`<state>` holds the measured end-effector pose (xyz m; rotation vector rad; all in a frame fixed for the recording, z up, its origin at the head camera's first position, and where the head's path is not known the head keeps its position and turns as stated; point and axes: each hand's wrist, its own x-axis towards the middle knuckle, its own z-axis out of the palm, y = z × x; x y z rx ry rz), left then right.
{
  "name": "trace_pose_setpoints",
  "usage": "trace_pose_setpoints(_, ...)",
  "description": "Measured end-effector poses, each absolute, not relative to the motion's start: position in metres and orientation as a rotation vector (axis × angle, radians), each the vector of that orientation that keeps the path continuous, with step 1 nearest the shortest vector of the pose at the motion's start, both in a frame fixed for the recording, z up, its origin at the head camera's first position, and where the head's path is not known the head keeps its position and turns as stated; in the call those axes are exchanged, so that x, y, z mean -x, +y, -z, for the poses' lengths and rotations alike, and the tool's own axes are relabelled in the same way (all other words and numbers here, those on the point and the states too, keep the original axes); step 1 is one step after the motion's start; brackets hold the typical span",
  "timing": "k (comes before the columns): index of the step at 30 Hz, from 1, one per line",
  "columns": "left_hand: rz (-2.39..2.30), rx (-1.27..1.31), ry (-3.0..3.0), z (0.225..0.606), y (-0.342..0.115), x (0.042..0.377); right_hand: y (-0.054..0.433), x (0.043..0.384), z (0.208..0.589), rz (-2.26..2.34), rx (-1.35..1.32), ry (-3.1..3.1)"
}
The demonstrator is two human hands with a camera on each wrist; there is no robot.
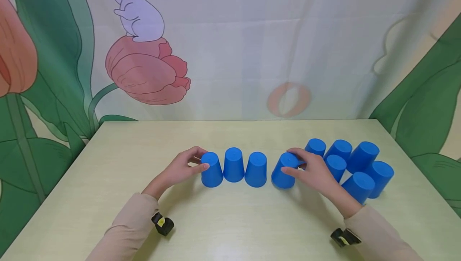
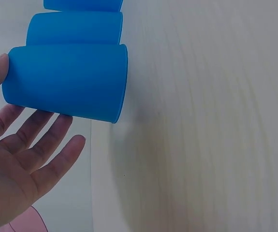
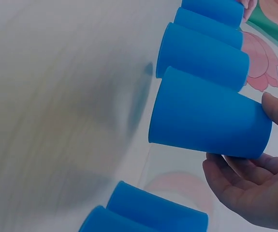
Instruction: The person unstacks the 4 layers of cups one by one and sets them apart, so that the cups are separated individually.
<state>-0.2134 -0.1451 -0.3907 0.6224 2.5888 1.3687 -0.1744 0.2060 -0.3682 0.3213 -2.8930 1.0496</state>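
Note:
Blue plastic cups stand upside down on the table, wide rims down. My left hand (image 1: 185, 165) holds the leftmost cup (image 1: 211, 169) of a short row, thumb near its base and fingers along its far side. Beside it stand a second cup (image 1: 234, 165) and a third cup (image 1: 256, 169), close together. At the right end, my right hand (image 1: 314, 169) grips another cup (image 3: 209, 116) between thumb and fingers. That cup leans slightly, with a gap between it and the third cup. In the left wrist view, the left hand's cup (image 2: 66, 82) overlaps its neighbours.
Several more upside-down blue cups (image 1: 361, 157) cluster on the right of the table (image 1: 230, 225), just behind and beside my right forearm. A printed cloth (image 1: 230, 53) hangs along the table's far edge. Black cameras (image 1: 163, 225) sit at both wrists.

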Motion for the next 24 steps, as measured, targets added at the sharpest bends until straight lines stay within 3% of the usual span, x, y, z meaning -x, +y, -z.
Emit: trace_pose_setpoints(24, -1.372, -0.667, 2.59, 0.394, -0.145, 0.215, 0.241, 0.137, 0.354, -1.016, -0.413, -2.897)
